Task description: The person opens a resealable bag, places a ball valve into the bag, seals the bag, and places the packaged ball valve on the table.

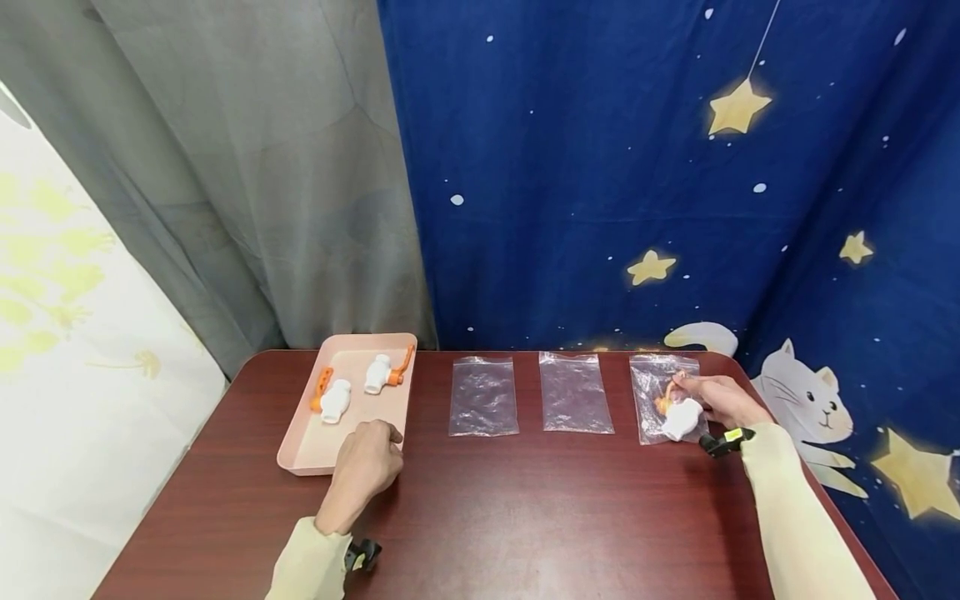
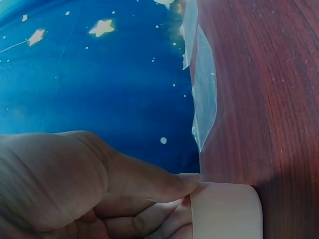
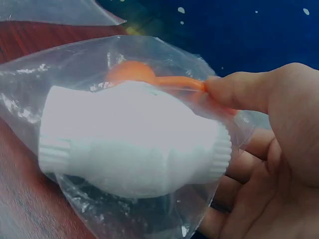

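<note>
Reddish table (image 1: 540,508), bagged valve (image 1: 681,419) in right hand (image 1: 723,400)

The pale curtain (image 1: 75,350) is washed out; sheen is spread on the tabletop (image 1: 547,533), and shadow is cast beside the right sleeve (image 1: 798,517). In the right wrist view, the valve (image 3: 129,144) is overexposed and the bag (image 3: 25,94) flecked with glare.

The 3 valves (image 3: 134,142) are white and orange, the curtain (image 1: 562,183) star-patterned blue.
</note>
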Demonstrator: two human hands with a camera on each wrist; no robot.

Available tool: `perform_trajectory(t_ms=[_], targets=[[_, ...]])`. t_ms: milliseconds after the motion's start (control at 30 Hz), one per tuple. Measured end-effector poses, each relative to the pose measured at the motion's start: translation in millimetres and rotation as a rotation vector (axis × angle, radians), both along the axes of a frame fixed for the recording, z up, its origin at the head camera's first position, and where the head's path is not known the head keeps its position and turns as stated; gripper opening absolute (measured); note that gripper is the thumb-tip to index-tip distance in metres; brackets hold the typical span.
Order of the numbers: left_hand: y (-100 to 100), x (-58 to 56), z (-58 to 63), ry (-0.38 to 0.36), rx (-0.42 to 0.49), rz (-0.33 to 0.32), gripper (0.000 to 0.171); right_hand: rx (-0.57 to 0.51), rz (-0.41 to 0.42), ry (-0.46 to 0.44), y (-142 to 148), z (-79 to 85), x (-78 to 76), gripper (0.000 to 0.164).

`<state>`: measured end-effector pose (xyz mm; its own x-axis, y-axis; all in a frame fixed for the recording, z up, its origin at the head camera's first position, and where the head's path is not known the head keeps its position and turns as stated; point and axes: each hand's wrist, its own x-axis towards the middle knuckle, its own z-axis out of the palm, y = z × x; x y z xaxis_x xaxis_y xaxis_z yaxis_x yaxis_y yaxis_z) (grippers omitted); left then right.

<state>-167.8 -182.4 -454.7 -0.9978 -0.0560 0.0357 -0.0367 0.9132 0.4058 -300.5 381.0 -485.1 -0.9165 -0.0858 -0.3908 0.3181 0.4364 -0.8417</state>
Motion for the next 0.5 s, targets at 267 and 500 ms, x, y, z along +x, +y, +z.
perform_trajectory(t_ms=[267, 500], targets=[[-1.4, 1.3, -0.4, 0.002, -0.023, -0.015, 0.017, 0.224, -0.001, 0.031, -2.4, -2.5, -2.8, 0.062], [-0.3, 0.5, 0.4, 0.004, -0.015, -0.019, 0.016, 0.378, -0.064, 0.152, -5.8, -3.6, -3.4, 0.072]])
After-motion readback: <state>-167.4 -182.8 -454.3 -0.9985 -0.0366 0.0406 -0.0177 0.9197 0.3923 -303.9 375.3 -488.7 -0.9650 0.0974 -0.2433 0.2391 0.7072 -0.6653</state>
